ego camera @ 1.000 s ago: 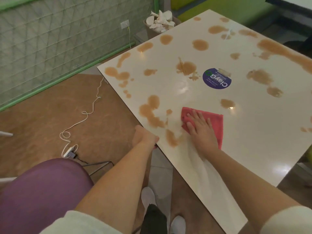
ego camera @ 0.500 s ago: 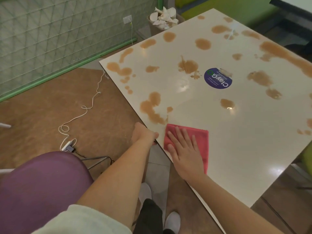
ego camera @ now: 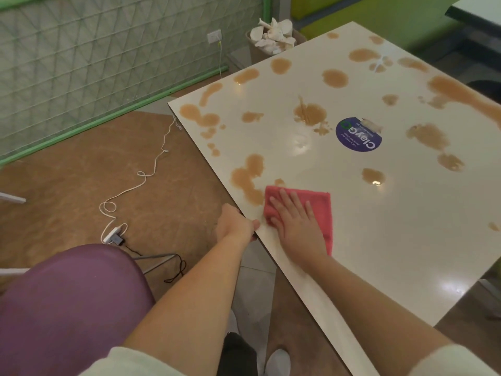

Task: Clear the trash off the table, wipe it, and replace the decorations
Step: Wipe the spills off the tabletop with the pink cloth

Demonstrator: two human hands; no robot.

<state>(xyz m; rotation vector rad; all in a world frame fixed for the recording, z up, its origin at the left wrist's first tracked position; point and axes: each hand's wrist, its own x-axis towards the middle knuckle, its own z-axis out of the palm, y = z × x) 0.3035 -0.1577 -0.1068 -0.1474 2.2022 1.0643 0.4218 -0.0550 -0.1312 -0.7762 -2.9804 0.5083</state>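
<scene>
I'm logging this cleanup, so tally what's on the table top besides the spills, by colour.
Pink: 1, the cloth under the right hand
Blue: 1, the round sticker
Total: 2
The left hand grips the table edge.

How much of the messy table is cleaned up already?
Done: no trash shows on the table; the bin behind it is full. In hand: the right hand presses a pink cloth flat near the table edge, which the left hand grips. Left: many brown spills, and no decorations are in view.
</scene>
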